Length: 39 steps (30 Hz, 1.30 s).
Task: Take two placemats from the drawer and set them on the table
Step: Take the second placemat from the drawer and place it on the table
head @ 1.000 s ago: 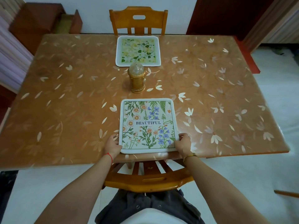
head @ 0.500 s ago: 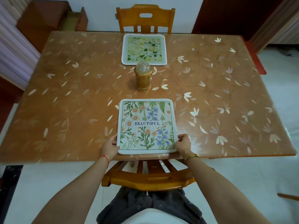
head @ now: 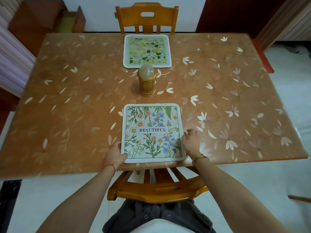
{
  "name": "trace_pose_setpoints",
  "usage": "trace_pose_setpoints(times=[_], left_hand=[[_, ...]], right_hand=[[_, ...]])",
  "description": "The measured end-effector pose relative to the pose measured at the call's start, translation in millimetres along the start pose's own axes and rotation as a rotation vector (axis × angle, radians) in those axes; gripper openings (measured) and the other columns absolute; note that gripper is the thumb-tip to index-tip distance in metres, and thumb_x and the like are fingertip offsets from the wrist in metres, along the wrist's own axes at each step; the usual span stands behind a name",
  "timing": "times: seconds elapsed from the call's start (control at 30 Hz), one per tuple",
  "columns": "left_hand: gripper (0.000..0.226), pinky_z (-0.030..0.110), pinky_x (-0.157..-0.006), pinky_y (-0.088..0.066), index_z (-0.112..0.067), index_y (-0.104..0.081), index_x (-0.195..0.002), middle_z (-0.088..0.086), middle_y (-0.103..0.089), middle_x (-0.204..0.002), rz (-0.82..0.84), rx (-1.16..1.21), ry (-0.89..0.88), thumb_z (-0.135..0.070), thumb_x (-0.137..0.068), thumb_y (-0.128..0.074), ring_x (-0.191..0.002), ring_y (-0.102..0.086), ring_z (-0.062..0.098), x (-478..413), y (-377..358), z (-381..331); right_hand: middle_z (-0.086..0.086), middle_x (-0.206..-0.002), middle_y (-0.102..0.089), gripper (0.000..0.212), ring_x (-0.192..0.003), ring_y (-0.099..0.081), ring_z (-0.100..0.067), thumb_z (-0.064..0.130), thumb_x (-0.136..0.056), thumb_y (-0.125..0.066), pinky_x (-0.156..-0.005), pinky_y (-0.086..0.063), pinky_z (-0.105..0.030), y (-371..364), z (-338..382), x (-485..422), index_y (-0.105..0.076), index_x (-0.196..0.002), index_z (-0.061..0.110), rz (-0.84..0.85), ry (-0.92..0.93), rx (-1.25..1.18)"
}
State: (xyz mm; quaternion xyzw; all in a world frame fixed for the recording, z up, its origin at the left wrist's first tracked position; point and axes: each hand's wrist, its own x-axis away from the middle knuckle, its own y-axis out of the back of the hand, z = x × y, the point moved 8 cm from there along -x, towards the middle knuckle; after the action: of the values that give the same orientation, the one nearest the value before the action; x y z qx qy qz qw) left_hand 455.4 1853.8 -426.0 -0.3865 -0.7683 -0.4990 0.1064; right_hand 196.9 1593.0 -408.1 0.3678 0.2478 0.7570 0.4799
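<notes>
On the left side, the left hand [head: 115,155] lay at the near-left corner of the near placemat [head: 152,132], its grip pinched together on that corner with the thumb on top of the white border and a red cord around the wrist. The placemat itself lay flat on the counter [head: 67,115] just inside the near edge, printed with flowers and the word BEAUTIFUL. Beyond it, in the middle of the counter, stood a small amber lantern [head: 146,80] (upright, with a rounded clear top), and farther back the far placemat [head: 147,50] lay flat in front of the far chair [head: 146,18], well apart from the near one. To the right, the right hand [head: 191,142] hovered just beside the near placemat's right edge, its grip apart with the fingers loosely curled and closed on nothing; whether it touched the edge could not be told. A gold bracelet sat on that wrist. Below the counter's near edge showed the back of the near chair [head: 156,192].
</notes>
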Motion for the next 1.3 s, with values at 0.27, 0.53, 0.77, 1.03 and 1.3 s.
trace_pose_setpoints(times=[0.27,0.53,0.77,1.03,1.3], left_hand=[[0.042,0.044,-0.083,-0.052,-0.013,-0.045,-0.132,0.009,-0.058,-0.121,-0.204,-0.242,-0.289,-0.02,-0.091,-0.048,-0.111,-0.056,0.03,-33,35,-67],[0.07,0.045,-0.122,-0.004,-0.019,0.0,-0.157,0.004,0.003,-0.164,-0.04,-0.423,-0.461,-0.019,-0.099,-0.039,-0.152,0.005,0.026,-107,24,-132],[0.07,0.045,-0.122,-0.006,-0.017,0.0,-0.156,0.007,0.004,-0.164,0.05,-0.383,-0.336,-0.02,-0.099,-0.04,-0.151,0.004,0.028,-146,11,-125],[0.062,0.042,-0.123,-0.009,-0.01,-0.008,-0.156,0.008,0.0,-0.165,0.007,-0.383,-0.368,-0.016,-0.101,-0.036,-0.152,0.0,0.028,-145,15,-116],[0.062,0.039,-0.121,0.003,-0.014,0.007,-0.156,0.006,0.018,-0.162,0.078,-0.482,-0.417,-0.026,-0.104,-0.025,-0.151,0.013,0.022,-128,1,-110]], right_hand=[[-0.018,-0.151,-0.036,0.046,-0.143,-0.025,-0.034,0.022,-0.101,-0.036,-0.12,-0.019,-0.042,-22,58,-48,-0.04,-0.142,0.001,0.138,0.204,0.077],[-0.009,-0.162,-0.009,0.059,-0.151,0.005,-0.031,0.035,-0.098,-0.022,-0.122,-0.008,-0.05,-65,73,-93,-0.019,-0.152,0.012,0.302,0.283,0.293],[-0.017,-0.149,-0.032,0.048,-0.148,-0.009,-0.036,0.024,-0.096,-0.028,-0.123,0.003,-0.043,-70,77,-101,-0.036,-0.136,-0.002,0.232,0.225,0.151],[-0.019,-0.135,-0.041,0.027,-0.139,-0.024,-0.037,0.012,-0.095,-0.04,-0.118,-0.018,-0.044,-50,93,-96,-0.045,-0.119,0.0,0.182,0.289,0.041],[-0.008,-0.164,0.001,0.058,-0.151,0.004,-0.026,0.031,-0.104,-0.022,-0.121,0.0,-0.038,-74,94,-91,-0.006,-0.155,0.009,0.314,0.349,0.406]])
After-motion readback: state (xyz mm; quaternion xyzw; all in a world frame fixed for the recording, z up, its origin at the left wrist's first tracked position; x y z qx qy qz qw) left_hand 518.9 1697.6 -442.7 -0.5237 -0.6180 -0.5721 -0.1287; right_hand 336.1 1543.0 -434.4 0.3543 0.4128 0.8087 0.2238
